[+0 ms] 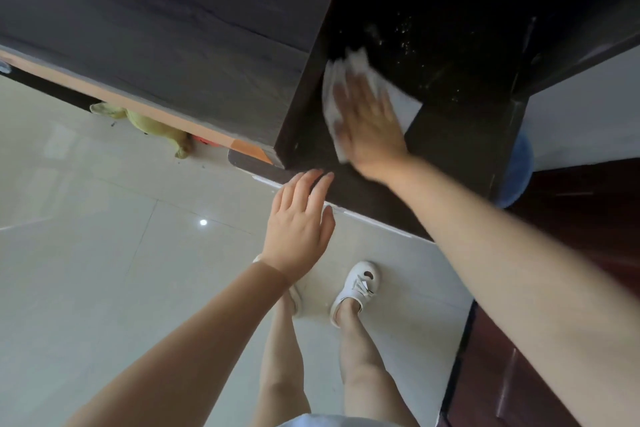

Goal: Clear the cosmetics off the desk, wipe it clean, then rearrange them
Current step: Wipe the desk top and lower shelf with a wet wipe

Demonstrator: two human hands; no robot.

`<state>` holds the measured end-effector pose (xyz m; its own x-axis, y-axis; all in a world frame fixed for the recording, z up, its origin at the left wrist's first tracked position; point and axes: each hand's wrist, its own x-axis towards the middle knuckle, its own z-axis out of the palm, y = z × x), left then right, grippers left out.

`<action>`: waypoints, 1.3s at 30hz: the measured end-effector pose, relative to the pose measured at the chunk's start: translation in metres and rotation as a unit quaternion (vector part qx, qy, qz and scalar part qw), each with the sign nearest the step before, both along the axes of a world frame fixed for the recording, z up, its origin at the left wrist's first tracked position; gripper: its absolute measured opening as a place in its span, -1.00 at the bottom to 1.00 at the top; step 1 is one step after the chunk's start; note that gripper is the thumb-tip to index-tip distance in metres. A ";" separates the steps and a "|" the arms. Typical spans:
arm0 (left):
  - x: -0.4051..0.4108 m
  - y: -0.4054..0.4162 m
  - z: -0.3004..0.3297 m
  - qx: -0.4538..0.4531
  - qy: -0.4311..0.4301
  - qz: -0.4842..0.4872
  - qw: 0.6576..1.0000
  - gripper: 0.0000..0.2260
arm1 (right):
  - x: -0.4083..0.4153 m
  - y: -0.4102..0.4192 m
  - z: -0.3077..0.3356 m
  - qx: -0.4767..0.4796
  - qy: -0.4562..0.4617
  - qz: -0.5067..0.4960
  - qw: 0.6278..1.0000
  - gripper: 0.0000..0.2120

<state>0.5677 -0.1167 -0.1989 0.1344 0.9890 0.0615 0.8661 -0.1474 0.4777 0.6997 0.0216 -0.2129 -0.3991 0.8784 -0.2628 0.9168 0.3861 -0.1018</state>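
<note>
Our right hand (pixel 369 121) lies flat, fingers straight and spread, pressing a white wipe (pixel 360 80) onto the dark desk (pixel 450 55), where pale specks dot the surface just beyond the wipe. Our left hand (pixel 299 229) hovers at the desk's near edge, fingers relaxed and holding nothing, fingertips just reaching the rim. Below us, white shoes (pixel 356 288) stand on the pale tiled floor (pixel 104 253).

Floor and surroundings, head view.
Pale glossy floor tiles (pixel 104 253); yellow-green cloth (pixel 152 126) lying at the base of an orange-edged panel (pixel 145 104); white shoe (pixel 356 288) on the tiles; blue round object (pixel 517 177), partly hidden; reddish-brown wood surface (pixel 588 218) right.
</note>
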 end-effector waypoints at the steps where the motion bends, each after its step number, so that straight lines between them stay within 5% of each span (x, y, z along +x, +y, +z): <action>1: 0.005 0.008 0.001 0.004 -0.019 0.006 1.000 -0.63 | 0.012 -0.029 -0.001 -0.004 -0.006 0.044 0.999 -0.46; 3: 0.015 0.028 0.002 0.003 -0.046 0.016 0.999 -0.63 | 0.048 -0.077 0.001 -0.025 0.014 0.109 0.994 -0.47; 5: 0.022 0.051 0.000 0.003 -0.044 0.010 0.999 -0.62 | 0.095 -0.090 0.005 -0.031 0.008 0.072 0.997 -0.47; 9: 0.020 0.082 -0.010 -0.003 -0.029 0.007 1.000 -0.57 | 0.123 -0.044 0.012 0.006 -0.005 -0.296 0.955 -0.45; 11: 0.017 0.083 -0.017 0.015 -0.001 -0.021 1.000 -0.57 | 0.088 -0.011 0.008 0.022 0.010 -0.361 0.932 -0.45; 13: 0.017 0.082 -0.021 0.027 0.016 -0.024 0.999 -0.57 | 0.041 0.013 0.002 0.015 0.044 -0.263 0.964 -0.45; 15: 0.020 0.085 -0.022 0.021 0.013 -0.010 1.000 -0.56 | 0.017 0.029 0.002 0.003 0.073 -0.061 0.995 -0.47; 17: 0.021 0.085 -0.020 0.011 0.009 -0.002 1.000 -0.56 | 0.036 0.049 0.007 -0.022 0.075 0.046 0.996 -0.49; 21: 0.020 0.083 -0.020 -0.010 0.036 -0.011 0.999 -0.58 | 0.120 0.056 0.007 0.008 0.054 -0.160 0.986 -0.49; 25: 0.021 0.085 -0.022 0.007 0.060 -0.017 0.998 -0.60 | 0.096 0.077 0.006 0.013 0.031 -0.365 0.931 -0.46; 31: 0.021 0.087 -0.023 0.029 0.060 -0.010 0.998 -0.60 | 0.012 0.120 0.005 0.020 0.087 -0.184 0.979 -0.43; 35: 0.022 0.086 -0.020 0.009 0.053 -0.013 0.998 -0.59 | 0.036 0.085 0.007 -0.019 0.097 0.028 0.995 -0.46; 39: 0.023 0.087 -0.021 0.007 0.058 -0.016 0.998 -0.59 | 0.109 0.079 0.004 0.006 0.075 -0.107 0.991 -0.49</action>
<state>0.5906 -0.0294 -0.2196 0.1728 0.9833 0.0568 0.9102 -0.1814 0.3722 0.8083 0.1006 -0.2085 -0.2367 0.9500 -0.2037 0.9527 0.1858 -0.2404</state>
